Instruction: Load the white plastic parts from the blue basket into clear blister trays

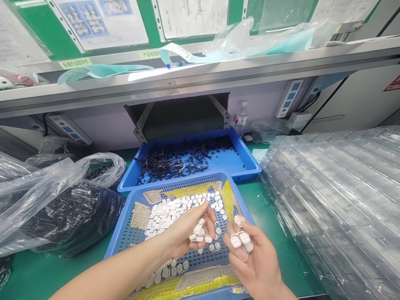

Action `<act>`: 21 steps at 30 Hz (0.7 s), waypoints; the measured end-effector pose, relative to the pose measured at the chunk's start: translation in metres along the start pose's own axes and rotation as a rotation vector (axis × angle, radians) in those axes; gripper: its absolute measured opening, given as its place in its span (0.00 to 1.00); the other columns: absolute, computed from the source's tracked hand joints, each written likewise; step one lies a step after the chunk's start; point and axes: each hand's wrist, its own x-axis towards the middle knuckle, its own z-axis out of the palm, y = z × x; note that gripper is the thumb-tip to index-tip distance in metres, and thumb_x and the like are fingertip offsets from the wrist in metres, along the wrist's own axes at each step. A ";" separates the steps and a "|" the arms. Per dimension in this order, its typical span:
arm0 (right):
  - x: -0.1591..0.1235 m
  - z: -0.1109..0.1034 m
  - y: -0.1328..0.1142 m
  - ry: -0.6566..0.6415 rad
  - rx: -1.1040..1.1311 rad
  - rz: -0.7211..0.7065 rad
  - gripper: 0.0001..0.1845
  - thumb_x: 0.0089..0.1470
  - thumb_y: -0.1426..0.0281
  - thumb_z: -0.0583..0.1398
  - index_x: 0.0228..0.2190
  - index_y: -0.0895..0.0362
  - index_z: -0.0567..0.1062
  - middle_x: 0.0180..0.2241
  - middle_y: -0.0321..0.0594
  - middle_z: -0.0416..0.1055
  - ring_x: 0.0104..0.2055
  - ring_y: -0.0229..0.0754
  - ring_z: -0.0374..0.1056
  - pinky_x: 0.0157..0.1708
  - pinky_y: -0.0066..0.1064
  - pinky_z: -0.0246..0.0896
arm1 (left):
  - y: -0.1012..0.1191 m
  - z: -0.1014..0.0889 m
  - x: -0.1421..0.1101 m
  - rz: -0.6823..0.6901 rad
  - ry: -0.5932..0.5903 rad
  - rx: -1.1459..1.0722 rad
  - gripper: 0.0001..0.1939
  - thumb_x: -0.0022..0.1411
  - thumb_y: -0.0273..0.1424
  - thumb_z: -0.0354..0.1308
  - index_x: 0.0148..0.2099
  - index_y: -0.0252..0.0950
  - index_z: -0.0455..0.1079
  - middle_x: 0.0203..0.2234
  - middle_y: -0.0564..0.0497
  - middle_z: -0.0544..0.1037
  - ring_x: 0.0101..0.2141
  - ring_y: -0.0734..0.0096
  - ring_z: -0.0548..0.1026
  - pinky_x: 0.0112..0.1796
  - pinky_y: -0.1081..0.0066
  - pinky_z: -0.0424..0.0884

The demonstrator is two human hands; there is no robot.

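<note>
Over blue basket (125, 221), both hands (195, 229) holding white pieces (197, 233)

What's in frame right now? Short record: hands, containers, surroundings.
left_hand: cupping several small white pieces above the perforated basket; left hand
right_hand: right hand holding a few white pieces near the basket's right side
basket: perforated blue basket, many loose white pieces inside
tray: solid blue tray beyond it, loose black parts mostly at left and centre
left_side: clear plastic bag of dark contents
right_side: clear plastic sheets or trays, which one unclear
back: water bottle near tray
surface: green worktop
</note>
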 end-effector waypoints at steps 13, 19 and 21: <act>0.000 -0.007 0.000 -0.282 -0.019 -0.047 0.09 0.44 0.70 0.54 0.19 0.60 0.71 0.18 0.36 0.64 0.12 0.27 0.50 0.04 0.14 0.45 | -0.001 -0.002 0.000 -0.002 0.027 -0.041 0.16 0.53 0.43 0.52 0.28 0.33 0.62 0.17 0.54 0.67 0.11 0.84 0.58 0.10 0.83 0.44; 0.001 -0.003 -0.001 0.011 -0.299 0.013 0.08 0.36 0.72 0.57 0.24 0.61 0.73 0.16 0.38 0.66 0.11 0.28 0.52 0.06 0.15 0.44 | 0.003 0.000 0.000 0.024 0.067 -0.081 0.17 0.49 0.44 0.56 0.26 0.33 0.61 0.17 0.55 0.65 0.11 0.85 0.60 0.09 0.84 0.41; -0.001 -0.002 -0.001 -0.050 -0.328 0.025 0.09 0.37 0.68 0.57 0.23 0.61 0.72 0.16 0.38 0.65 0.10 0.27 0.49 0.06 0.16 0.42 | 0.003 0.000 0.001 0.025 0.067 -0.102 0.17 0.49 0.43 0.56 0.26 0.33 0.61 0.17 0.56 0.64 0.12 0.85 0.60 0.09 0.85 0.41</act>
